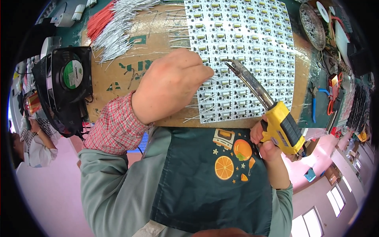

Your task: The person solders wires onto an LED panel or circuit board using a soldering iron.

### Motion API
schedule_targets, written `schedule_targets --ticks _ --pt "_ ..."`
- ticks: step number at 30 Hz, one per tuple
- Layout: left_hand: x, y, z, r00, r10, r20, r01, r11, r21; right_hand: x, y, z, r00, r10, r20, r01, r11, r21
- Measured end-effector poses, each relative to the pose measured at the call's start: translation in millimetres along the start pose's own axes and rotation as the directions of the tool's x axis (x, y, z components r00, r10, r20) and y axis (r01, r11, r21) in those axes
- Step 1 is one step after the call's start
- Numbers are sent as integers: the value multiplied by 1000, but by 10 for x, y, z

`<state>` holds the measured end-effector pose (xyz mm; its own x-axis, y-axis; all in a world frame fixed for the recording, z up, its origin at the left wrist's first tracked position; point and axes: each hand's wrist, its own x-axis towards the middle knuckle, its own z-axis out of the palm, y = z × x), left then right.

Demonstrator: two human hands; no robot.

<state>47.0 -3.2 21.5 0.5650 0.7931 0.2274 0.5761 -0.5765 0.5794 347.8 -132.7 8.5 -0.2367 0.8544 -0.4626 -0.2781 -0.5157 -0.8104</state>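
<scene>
A white panel of small circuit boards (pixel 272 51) in rows lies on a brown board. My left hand (pixel 169 85) is closed in a pinch over the panel's left part. Thin white wire (pixel 214 79) shows by its fingertips; the exact grip is partly hidden. In my right hand (pixel 267 143) is a yellow and black soldering gun (pixel 285 128), held at the panel's near right. Its long metal barrel slants up and left, and the dark tip (pixel 228 62) is over the boards, a little right of my left fingertips. White wires (pixel 179 38) stick out along the panel's left edge.
Bundles of red wires (pixel 102 21) and white wires (pixel 118 37) lie at the far left. A black fan (pixel 65 75) stands at the left edge. To the right are blue-handled pliers (pixel 314 108) and a round dish (pixel 312 25). Another person (pixel 37 142) sits at far left.
</scene>
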Motion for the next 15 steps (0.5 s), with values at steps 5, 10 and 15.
schedule_targets --ticks 5,10,15 --pt "14 -18 26 1000 10 -1 -10 1000 -5 12 33 -21 999 -41 5 41 999 -16" --pt "14 -3 25 1000 18 -12 -18 1000 -5 12 45 -12 995 -101 -2 101 994 -30" --pt "27 5 51 1000 11 0 -11 1000 -4 10 49 -21 994 -111 -19 112 994 9"
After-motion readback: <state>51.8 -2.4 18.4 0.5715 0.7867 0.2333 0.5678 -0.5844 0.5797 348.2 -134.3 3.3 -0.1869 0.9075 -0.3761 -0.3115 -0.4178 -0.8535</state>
